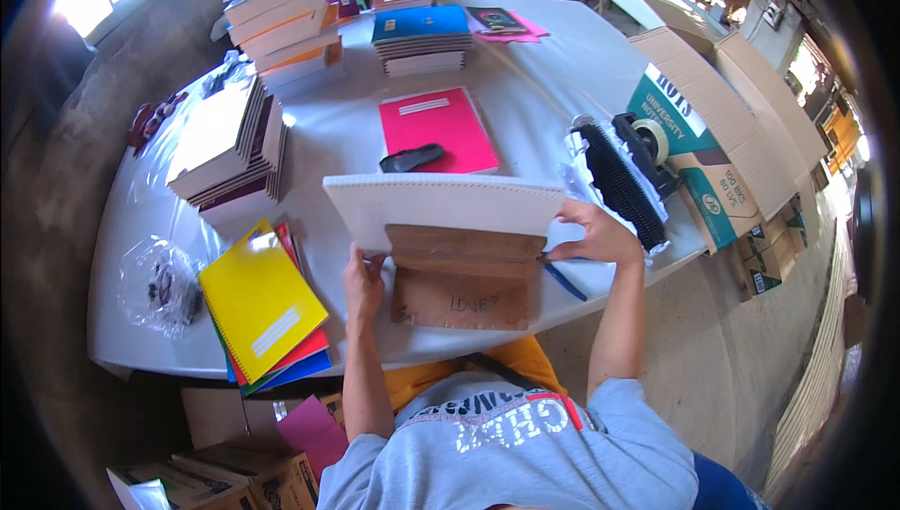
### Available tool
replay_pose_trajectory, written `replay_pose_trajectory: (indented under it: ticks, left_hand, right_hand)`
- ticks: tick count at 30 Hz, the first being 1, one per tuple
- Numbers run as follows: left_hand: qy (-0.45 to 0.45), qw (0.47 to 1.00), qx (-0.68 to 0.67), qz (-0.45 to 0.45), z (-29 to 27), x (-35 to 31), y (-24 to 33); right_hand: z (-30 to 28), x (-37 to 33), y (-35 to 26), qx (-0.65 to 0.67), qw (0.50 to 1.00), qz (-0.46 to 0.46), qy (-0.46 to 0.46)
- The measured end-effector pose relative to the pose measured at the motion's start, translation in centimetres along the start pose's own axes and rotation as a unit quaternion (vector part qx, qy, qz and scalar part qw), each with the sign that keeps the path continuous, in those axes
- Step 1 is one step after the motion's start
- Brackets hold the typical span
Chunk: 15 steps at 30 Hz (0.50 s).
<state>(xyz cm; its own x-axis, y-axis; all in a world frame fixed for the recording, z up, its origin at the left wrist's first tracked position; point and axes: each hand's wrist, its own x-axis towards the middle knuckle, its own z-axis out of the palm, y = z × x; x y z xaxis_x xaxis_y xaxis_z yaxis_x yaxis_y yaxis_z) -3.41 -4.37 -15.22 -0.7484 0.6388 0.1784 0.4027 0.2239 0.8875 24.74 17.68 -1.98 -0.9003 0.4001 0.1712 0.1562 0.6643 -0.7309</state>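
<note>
A white notebook (441, 205) with a row of small holes along its far edge is held tilted up above the table in front of me. My left hand (363, 280) pinches its lower left corner, thumb up. At the right end, my right hand (600, 236) grips the edge between thumb and fingers. Under the notebook is a brown wooden block (461, 297) with handwriting on its face; its far part is hidden. A thin blue tool (564, 281), perhaps a pen, lies by the block below my right hand.
A pink notebook (450, 126) with a black object on it lies beyond. Yellow and other notebooks (262, 299) overhang the table's near left edge. Notebook stacks (230, 149) stand left and behind. To the right are a roll of black spiral coils (619, 182), a tape dispenser (649, 142) and cardboard boxes (727, 116).
</note>
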Motion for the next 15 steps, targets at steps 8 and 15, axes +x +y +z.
replay_pose_trajectory:
  ticks: [8, 15]
  left_hand:
    - [0.019, 0.998, 0.026, 0.048, 0.4, 0.4, -1.0]
    - [0.301, 0.880, 0.148, 0.338, -1.1, -0.6, 13.4]
  right_hand:
    - [-5.0, 2.6, 16.3, -0.143, 0.891, 0.280, 0.328]
    - [-5.0, 4.7, 16.8, -0.384, 0.843, 0.305, 0.221]
